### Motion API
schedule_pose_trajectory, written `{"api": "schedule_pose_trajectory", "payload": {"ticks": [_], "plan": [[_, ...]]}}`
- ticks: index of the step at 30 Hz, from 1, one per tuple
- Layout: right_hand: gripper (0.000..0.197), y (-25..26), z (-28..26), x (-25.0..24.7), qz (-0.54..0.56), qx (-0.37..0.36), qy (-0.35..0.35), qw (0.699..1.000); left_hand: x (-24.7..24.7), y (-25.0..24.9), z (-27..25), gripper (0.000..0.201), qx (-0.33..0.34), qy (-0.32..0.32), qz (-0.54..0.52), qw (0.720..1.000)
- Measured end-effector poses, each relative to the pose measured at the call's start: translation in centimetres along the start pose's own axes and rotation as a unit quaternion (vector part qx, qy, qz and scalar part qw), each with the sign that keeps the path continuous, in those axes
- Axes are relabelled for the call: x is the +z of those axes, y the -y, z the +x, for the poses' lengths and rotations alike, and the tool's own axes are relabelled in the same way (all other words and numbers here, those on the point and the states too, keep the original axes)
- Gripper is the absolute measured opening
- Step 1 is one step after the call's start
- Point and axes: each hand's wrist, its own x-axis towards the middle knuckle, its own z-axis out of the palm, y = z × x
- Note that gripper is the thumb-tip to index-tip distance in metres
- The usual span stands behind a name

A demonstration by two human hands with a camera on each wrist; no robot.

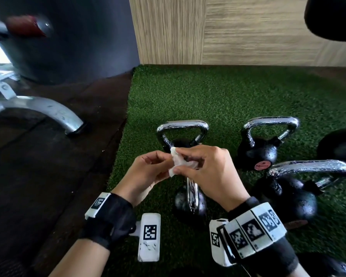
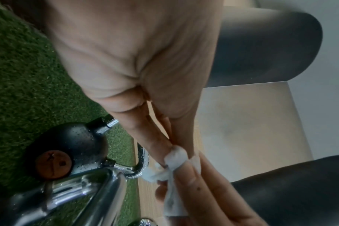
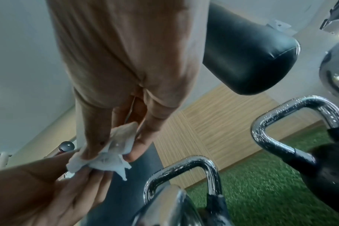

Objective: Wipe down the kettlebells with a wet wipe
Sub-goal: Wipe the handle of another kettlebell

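A crumpled white wet wipe (image 1: 179, 163) is pinched between both hands, held in the air above the kettlebells. My left hand (image 1: 160, 162) grips its left edge and my right hand (image 1: 185, 159) holds it between thumb and fingers. Under the hands stands one black kettlebell (image 1: 190, 202) with its chrome handle end-on. Behind them is another whose chrome handle (image 1: 183, 126) shows. Two more kettlebells (image 1: 258, 152) (image 1: 294, 194) stand at the right, beaded with water drops. The left wrist view shows the wipe (image 2: 176, 157) at my fingertips; in the right wrist view the wipe (image 3: 114, 154) hangs ragged.
The kettlebells stand on green turf (image 1: 228, 96) that ends at a wood-panel wall (image 1: 248, 31). Dark rubber floor (image 1: 48, 166) lies to the left with a grey machine foot (image 1: 54, 112). A black padded bag (image 1: 332, 17) hangs at top right. Another black weight (image 1: 342, 146) is at the right edge.
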Motion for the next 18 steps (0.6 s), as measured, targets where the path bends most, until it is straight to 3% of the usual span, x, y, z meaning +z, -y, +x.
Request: {"api": "schedule_pose_trajectory", "payload": {"ticks": [7,10,12,14,15,18], "plan": [[0.027,-2.0,-0.4,0.2,-0.02,0.038,-0.028,0.999,-0.5,1.1,-0.6,0.023,-0.067,0.049,-0.032,0.996],[0.026,-3.8,-0.4,-0.3,-0.035,0.083,-0.069,0.994,-1.3,3.1,-0.2,0.045,-0.056,0.066,0.069,0.994],[0.026,-5.2,-0.5,-0.5,-0.04,0.129,-0.098,0.986,-1.9,5.0,0.2,0.071,-0.054,0.088,0.26,0.96],[0.02,-6.7,-0.7,-0.3,-0.03,0.172,-0.11,0.978,-1.9,7.3,0.5,0.107,-0.04,0.141,0.44,0.886],[0.013,-7.3,-0.8,0.0,-0.027,0.186,-0.107,0.976,-1.6,8.6,0.6,0.126,-0.024,0.164,0.479,0.862],[0.01,-8.8,-0.9,1.3,-0.016,0.225,-0.083,0.971,-0.1,11.6,1.1,0.153,0.04,0.173,0.497,0.849]]}}
